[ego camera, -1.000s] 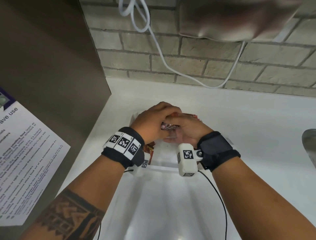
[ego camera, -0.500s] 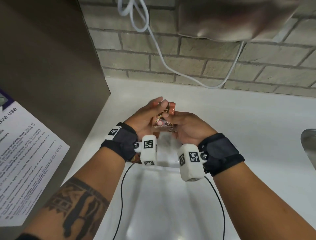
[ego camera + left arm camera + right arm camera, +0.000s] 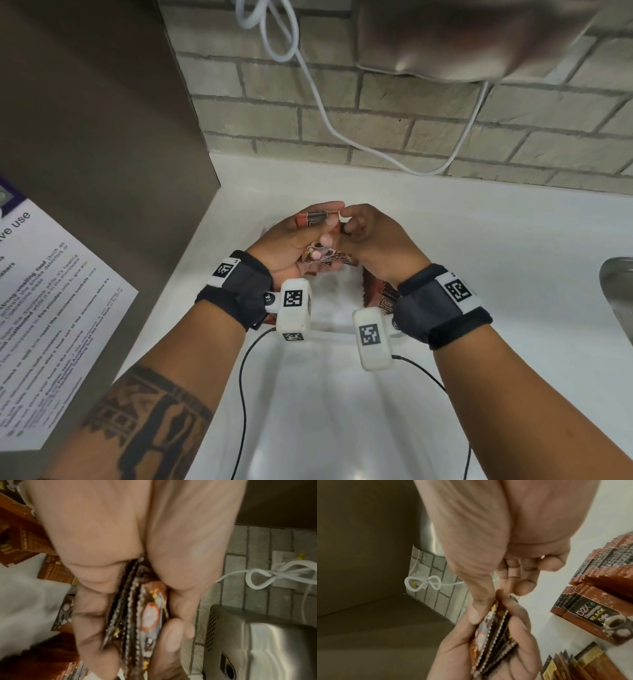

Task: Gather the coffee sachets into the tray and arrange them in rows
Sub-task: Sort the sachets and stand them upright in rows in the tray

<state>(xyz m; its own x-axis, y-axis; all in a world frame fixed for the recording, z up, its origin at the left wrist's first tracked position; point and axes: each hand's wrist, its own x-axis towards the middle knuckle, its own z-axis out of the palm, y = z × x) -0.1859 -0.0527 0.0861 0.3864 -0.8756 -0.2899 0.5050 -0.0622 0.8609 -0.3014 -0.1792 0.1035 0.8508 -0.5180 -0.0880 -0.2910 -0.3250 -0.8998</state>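
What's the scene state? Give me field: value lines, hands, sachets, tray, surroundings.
left hand: grips a stack of coffee sachets edge-on between fingers and thumb
right hand: thumb and fingertips pinch the top of the same stack
loose sachets: overlapping, lying below the right hand
tray: clear plastic, beneath the hands; contents mostly hidden
counter: white
backdrop: brick wall, white cable

Brown-orange coffee sachets point(image 3: 320, 255); white tray point(image 3: 329, 394); grey brick wall point(image 3: 394, 113).
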